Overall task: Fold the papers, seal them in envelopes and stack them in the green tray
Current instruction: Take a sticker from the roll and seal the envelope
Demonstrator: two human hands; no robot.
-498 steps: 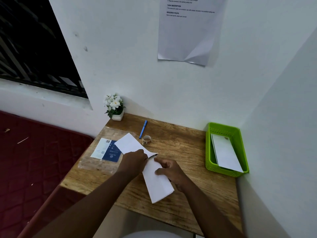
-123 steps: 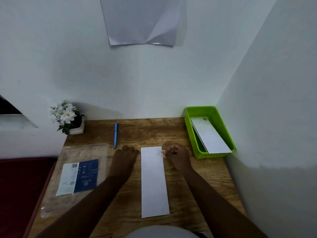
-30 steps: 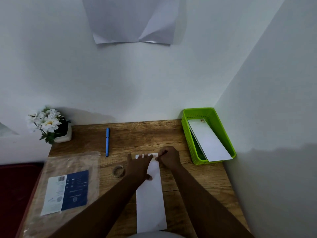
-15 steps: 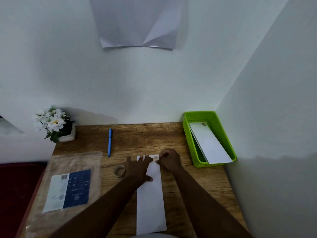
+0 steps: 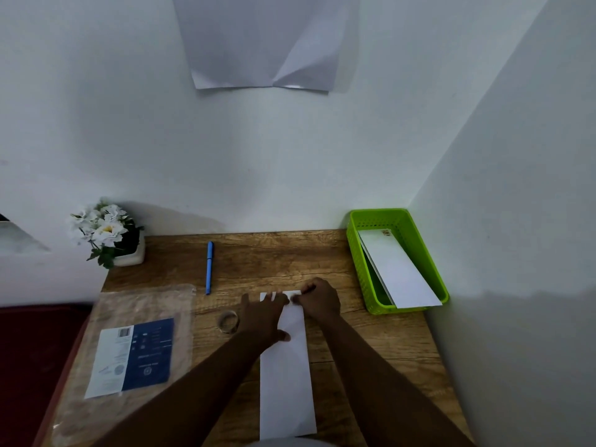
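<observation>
In the head view, the envelope [image 5: 287, 366] lies flat mid-surface [image 5: 371, 343], long axis running from the person toward the wall, left hand [image 5: 263, 319] pressing its far end with straight fingers, right hand [image 5: 319, 301] curled, pinching that end's edge.

table centre: long white paper envelope [image 5: 287, 375] lay lengthwise on the wooden table [image 5: 371, 343].
right: green plastic tray [image 5: 358, 266] held white envelopes [image 5: 398, 269].
left: clear plastic packet [image 5: 129, 350]; small tape roll [image 5: 228, 321] between packet and envelope.
behind: blue pen [image 5: 209, 266], white potted flowers [image 5: 108, 232] at far-left corner.
</observation>
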